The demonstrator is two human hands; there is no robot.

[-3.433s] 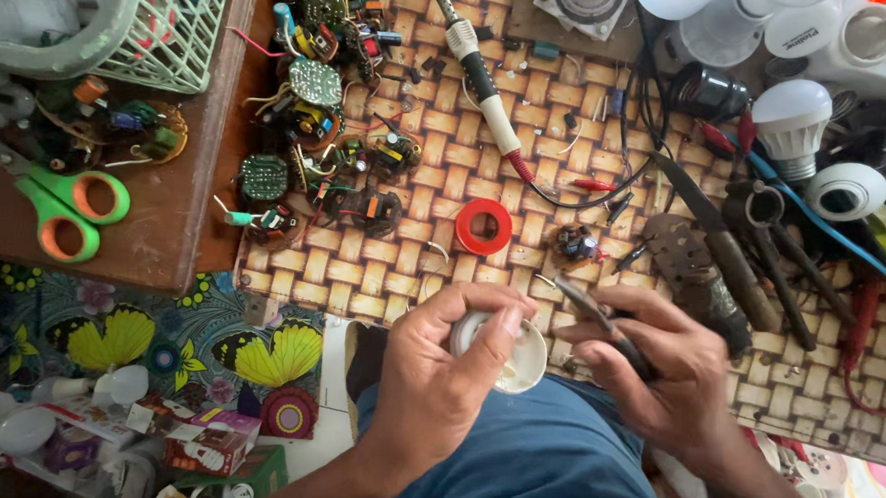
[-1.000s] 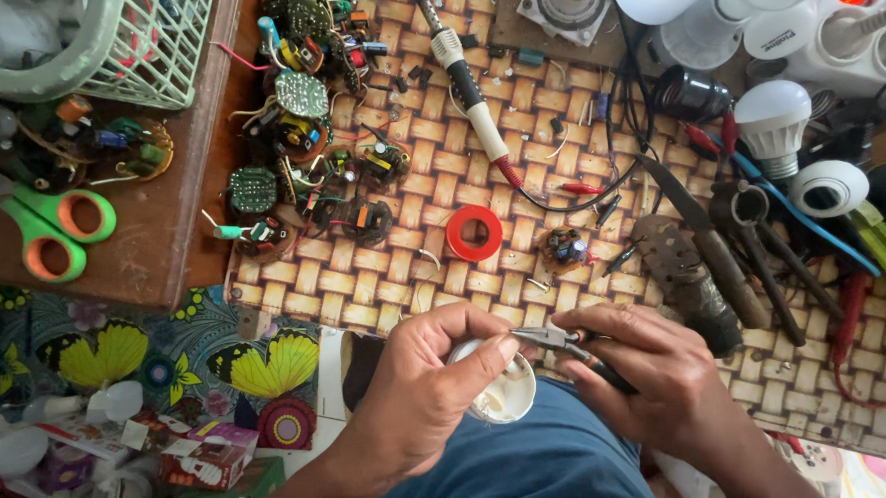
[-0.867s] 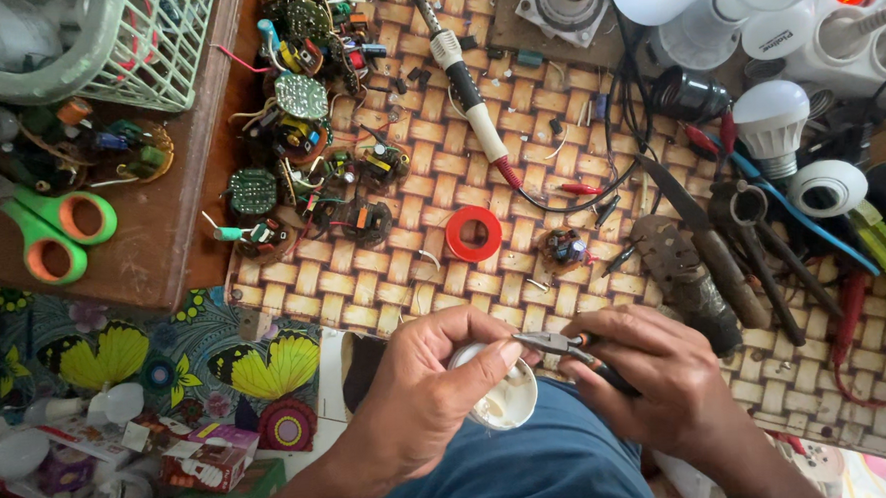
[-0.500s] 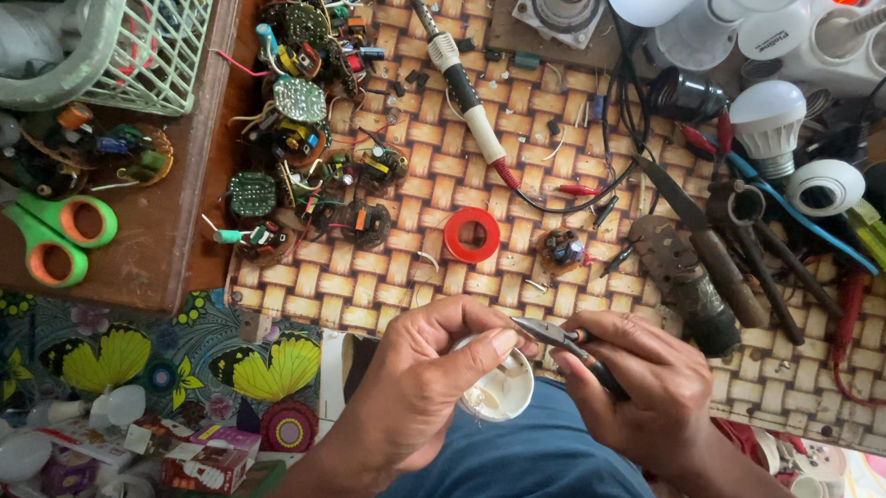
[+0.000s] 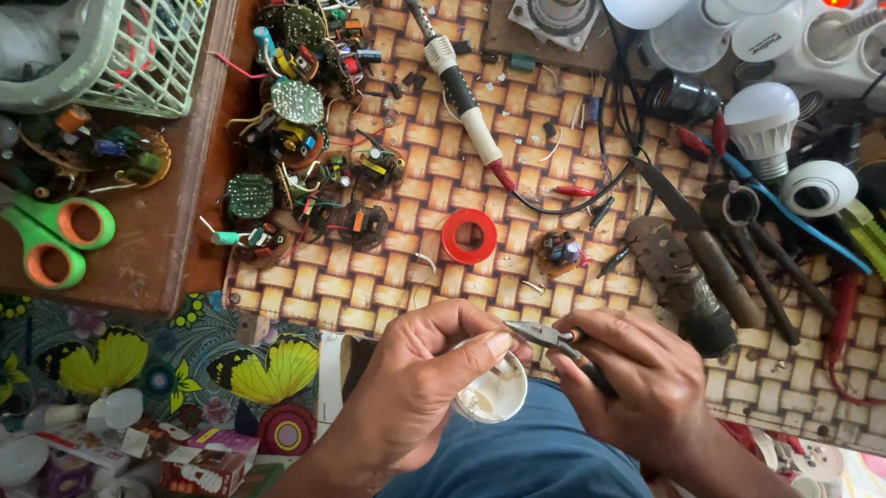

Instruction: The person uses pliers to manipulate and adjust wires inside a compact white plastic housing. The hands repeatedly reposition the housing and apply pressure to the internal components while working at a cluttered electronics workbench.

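The left hand [image 5: 419, 380] had a tight grip on a white bulb shell [image 5: 491, 396], holding it still over the lap. The right hand [image 5: 633, 390] squeezed small pliers [image 5: 538, 336], tips at its rim.

Two bare hands — left hand [image 5: 419, 389] and right hand [image 5: 633, 390] — with no gloves, rings or watch showing. Forearms are uncovered, without sleeves. Near the bottom edge, blue cloth [image 5: 517, 470] covers the lap — plain, softly creased.
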